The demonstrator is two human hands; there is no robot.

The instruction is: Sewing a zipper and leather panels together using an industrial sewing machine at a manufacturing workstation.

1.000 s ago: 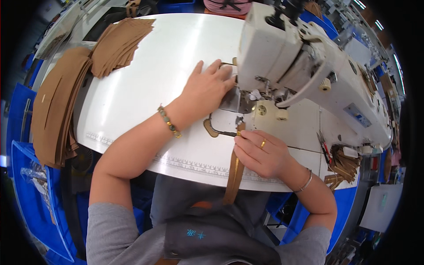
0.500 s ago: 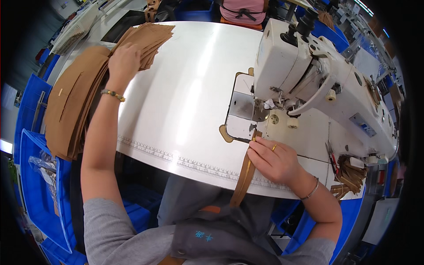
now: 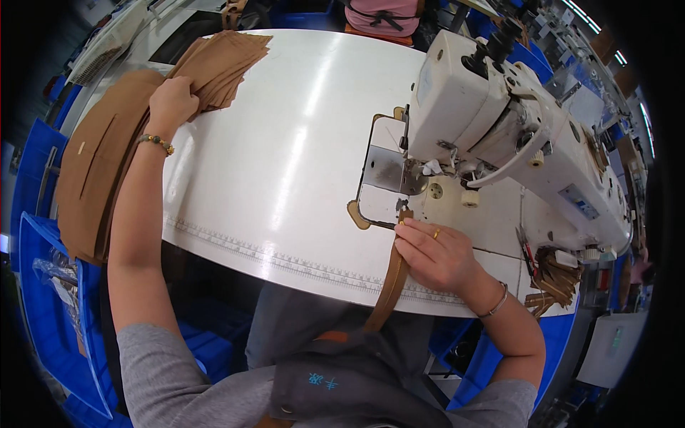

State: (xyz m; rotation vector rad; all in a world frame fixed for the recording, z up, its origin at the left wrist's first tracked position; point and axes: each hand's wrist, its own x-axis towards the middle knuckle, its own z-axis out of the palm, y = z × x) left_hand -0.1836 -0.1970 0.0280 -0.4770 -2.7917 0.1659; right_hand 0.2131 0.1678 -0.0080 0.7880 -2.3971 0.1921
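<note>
While the right hand [image 3: 437,257] holds a brown zipper [image 3: 390,285] with its fingers, the left hand [image 3: 173,103] touches brown cloth [image 3: 227,65]; whether its fingers grip, I cannot tell.

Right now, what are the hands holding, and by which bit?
The right hand holds the brown strip near its upper end. The left hand is at the brown cloth pieces; whether it grips any can't be told.

Brown fabric [image 3: 227,68] on white table [image 3: 264,164]
</note>
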